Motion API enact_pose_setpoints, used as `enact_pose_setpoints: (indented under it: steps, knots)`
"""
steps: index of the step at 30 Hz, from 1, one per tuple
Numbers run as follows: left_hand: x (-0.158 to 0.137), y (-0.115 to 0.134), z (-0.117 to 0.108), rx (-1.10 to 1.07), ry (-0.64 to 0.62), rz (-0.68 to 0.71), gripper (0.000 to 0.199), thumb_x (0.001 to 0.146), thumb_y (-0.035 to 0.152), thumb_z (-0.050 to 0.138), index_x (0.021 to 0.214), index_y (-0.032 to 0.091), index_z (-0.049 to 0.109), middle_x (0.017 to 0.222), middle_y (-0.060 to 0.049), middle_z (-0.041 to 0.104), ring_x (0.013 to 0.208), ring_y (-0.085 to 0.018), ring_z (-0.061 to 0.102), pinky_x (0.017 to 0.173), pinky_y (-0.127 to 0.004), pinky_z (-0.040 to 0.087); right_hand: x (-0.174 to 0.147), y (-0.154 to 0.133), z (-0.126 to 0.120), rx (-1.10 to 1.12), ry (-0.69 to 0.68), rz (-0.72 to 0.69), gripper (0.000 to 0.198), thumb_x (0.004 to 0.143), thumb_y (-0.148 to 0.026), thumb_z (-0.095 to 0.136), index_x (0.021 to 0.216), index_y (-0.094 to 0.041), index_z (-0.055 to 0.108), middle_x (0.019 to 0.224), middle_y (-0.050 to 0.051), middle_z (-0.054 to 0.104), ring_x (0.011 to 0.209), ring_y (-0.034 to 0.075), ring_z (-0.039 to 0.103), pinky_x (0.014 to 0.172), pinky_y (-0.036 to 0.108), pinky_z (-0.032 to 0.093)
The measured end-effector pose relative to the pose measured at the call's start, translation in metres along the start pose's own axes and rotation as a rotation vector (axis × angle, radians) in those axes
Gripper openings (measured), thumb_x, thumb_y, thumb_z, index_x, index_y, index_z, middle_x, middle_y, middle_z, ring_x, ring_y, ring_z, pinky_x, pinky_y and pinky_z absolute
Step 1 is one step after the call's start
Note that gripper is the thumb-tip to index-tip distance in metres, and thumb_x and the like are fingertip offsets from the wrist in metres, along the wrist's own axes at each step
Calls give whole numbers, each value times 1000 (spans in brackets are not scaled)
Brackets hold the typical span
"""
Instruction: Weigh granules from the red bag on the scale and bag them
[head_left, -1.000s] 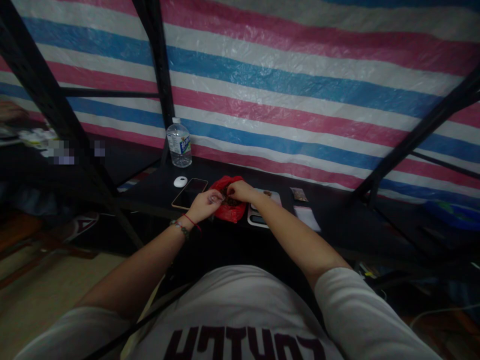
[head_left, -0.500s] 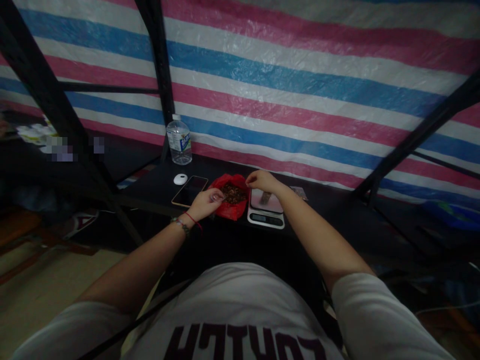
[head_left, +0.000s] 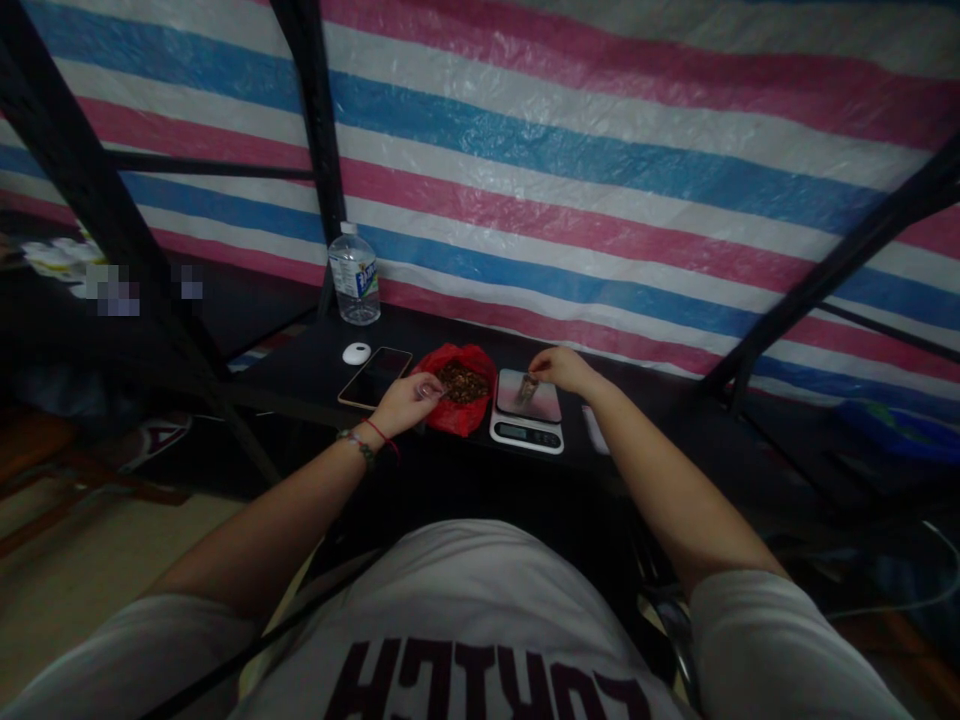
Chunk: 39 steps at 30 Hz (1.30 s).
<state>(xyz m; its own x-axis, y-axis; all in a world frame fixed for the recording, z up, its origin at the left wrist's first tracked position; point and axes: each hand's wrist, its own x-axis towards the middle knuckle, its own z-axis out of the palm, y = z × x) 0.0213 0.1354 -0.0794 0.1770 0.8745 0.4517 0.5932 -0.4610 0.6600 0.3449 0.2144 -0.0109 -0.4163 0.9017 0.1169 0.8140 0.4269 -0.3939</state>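
Observation:
A red plastic bag (head_left: 476, 415) lies spread on the black table, full of small brown pieces (head_left: 463, 383). At its left edge my left hand (head_left: 409, 402) is closed around a small clear object (head_left: 429, 390), too small to name. Right of the bag sits a white kitchen scale (head_left: 527, 434) with a lit display. A small clear container with brownish contents (head_left: 526, 392) rests on its plate. My right hand (head_left: 564, 370) is above the plate's far right side, its fingertips pinched at the container's top. Whatever those fingertips hold is hidden.
A phone (head_left: 376, 377) and a white rounded case (head_left: 356, 353) lie left of the bag. Behind them stands a clear plastic bottle (head_left: 355, 280). A pale flat item (head_left: 595, 430) is partly under my right forearm. Black frame posts (head_left: 322, 150) and a striped sheet (head_left: 562, 200) rise behind.
My right hand has moved right, from the bag's right edge to the top of the container on the scale. My left hand stays by the bag. The view has shifted slightly.

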Motion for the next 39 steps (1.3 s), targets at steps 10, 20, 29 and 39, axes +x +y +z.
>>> enact_pose_setpoints:
  steps: [10,20,29,39]
  knots:
    - [0,1,-2,-33,-7,-8,17,76,27,55,83,18,67,83,-3,71,73,-16,64,72,-27,50,-4,5,4,165,32,35,22,75,-15,69,97,-15,73,92,7,75,81,17,69,74,25,52]
    - [1,-7,2,-45,0,-14,16,77,29,56,84,19,67,82,-3,71,74,-17,64,73,-28,51,-9,7,1,84,22,31,25,74,-6,62,94,-16,74,91,6,75,81,17,68,75,25,51]
    - [1,-5,0,-13,-2,-3,16,77,26,56,84,19,68,85,-3,71,75,-16,64,76,-28,50,-7,5,7,41,52,3,24,78,-12,64,100,-15,73,95,7,74,82,16,67,74,23,49]
    - [1,-8,1,-14,4,0,18,78,28,56,86,18,68,83,-3,71,73,-16,64,72,-26,50,-9,15,10,73,39,-28,18,77,-19,66,93,-16,74,88,5,74,76,16,66,67,22,48]
